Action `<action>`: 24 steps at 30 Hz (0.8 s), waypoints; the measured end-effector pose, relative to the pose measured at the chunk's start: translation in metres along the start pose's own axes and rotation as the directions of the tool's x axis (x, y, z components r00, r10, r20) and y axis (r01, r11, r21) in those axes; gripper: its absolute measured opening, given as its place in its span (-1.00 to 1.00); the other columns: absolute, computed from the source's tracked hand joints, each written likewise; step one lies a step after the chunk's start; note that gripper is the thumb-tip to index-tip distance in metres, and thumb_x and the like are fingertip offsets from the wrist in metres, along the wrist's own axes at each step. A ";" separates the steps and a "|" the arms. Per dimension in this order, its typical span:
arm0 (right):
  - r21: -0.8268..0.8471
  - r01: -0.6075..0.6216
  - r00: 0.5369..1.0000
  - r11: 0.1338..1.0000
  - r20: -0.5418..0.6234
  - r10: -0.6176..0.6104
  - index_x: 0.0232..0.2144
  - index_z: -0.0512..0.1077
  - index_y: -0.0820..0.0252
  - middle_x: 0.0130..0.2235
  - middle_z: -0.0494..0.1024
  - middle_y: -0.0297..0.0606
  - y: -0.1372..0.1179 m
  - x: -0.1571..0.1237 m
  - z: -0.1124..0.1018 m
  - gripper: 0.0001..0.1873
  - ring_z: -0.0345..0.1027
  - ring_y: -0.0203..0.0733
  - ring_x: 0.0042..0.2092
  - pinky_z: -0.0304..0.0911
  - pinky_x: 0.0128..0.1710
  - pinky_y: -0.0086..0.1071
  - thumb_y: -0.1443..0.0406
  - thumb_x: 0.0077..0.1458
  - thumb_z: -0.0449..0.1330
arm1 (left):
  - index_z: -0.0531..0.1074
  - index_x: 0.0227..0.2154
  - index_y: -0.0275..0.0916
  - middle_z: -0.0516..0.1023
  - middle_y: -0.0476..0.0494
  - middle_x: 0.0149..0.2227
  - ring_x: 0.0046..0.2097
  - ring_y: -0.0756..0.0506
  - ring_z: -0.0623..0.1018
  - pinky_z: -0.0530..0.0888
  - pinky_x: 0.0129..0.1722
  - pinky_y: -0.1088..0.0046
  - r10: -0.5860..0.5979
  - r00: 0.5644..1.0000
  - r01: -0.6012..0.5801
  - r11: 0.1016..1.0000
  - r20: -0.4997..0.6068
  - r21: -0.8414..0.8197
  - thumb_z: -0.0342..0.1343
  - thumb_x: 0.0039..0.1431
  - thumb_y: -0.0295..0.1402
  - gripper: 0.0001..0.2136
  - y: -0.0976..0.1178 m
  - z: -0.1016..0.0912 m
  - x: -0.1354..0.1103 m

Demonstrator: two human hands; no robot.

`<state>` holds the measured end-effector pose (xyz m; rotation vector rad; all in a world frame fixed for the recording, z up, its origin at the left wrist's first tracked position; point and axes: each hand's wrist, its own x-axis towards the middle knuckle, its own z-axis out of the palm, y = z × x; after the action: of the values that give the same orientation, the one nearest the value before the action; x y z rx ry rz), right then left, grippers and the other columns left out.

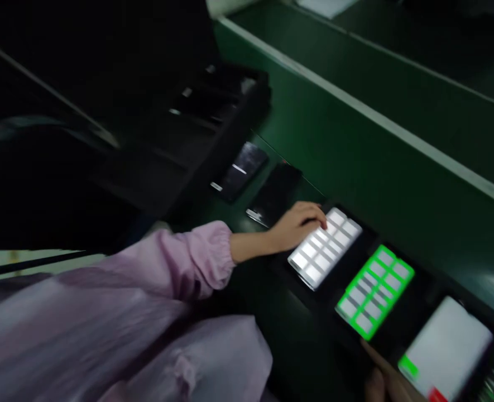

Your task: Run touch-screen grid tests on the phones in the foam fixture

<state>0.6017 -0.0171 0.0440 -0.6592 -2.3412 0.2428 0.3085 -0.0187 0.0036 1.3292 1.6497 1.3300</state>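
A black tray held shapes too dark to tell. The left hand lay curled on a lit screen, its grip unclear; the right hand was cut off, its grip unclear too.

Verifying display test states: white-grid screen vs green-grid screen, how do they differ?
The white-grid screen has grey lines between its cells; the green-grid screen has a bright green frame and lines. The left hand touches the white-grid screen's top end, not the green-grid screen. Both are lit, angled alike, side by side in a black fixture.

Dark green workbench, white edge strip; two black phones, lit display panels, black tray.
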 end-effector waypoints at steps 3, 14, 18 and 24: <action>-0.080 0.045 0.994 0.996 0.103 -0.036 -0.49 0.43 0.09 -0.52 0.65 -0.44 -0.009 -0.012 -0.019 -0.68 0.31 -0.39 -0.69 0.22 -0.68 -0.43 0.53 0.25 0.17 | 0.53 -0.37 -0.19 0.61 -0.09 -0.14 0.20 -0.09 0.50 0.37 0.40 0.20 -0.025 0.998 0.020 0.996 -0.051 -0.087 0.03 0.22 -0.43 -0.83 -0.009 0.007 -0.003; -0.090 -0.139 0.990 0.986 0.008 0.140 -0.52 0.19 0.08 -0.36 0.75 -0.20 0.008 -0.044 -0.016 -0.66 0.34 -0.37 -0.59 0.23 -0.58 -0.42 0.53 0.19 0.11 | 0.57 -0.49 -0.15 0.60 0.05 -0.33 -0.07 0.02 0.55 0.36 0.41 0.37 -0.064 0.980 0.047 0.995 -0.190 -0.091 0.12 0.02 -0.51 -0.84 -0.003 0.022 -0.005; -0.042 -0.149 0.988 0.988 0.029 0.151 -0.52 0.20 0.08 -0.30 0.76 -0.16 0.010 -0.044 -0.017 -0.67 0.33 -0.36 -0.58 0.21 -0.59 -0.40 0.51 0.21 0.12 | 0.55 -0.48 -0.23 0.58 0.00 -0.34 -0.06 0.01 0.53 0.34 0.43 0.27 -0.041 0.982 0.024 0.995 -0.182 -0.092 0.12 0.03 -0.52 -0.87 0.000 0.023 -0.007; -0.053 -0.146 0.979 0.988 0.136 0.152 -0.53 0.26 0.10 -0.28 0.76 -0.26 0.006 -0.038 -0.013 -0.66 0.25 -0.34 -0.54 0.20 -0.57 -0.39 0.48 0.25 0.15 | 0.48 -0.50 -0.23 0.53 -0.02 -0.30 -0.01 0.02 0.51 0.25 0.47 0.26 -0.062 0.983 0.058 0.998 -0.170 -0.032 0.05 0.10 -0.48 -0.86 0.007 0.028 -0.009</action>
<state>0.6373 -0.0318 0.0300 -0.8662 -2.4380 0.3156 0.3385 -0.0184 0.0009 1.1672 1.7649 1.4601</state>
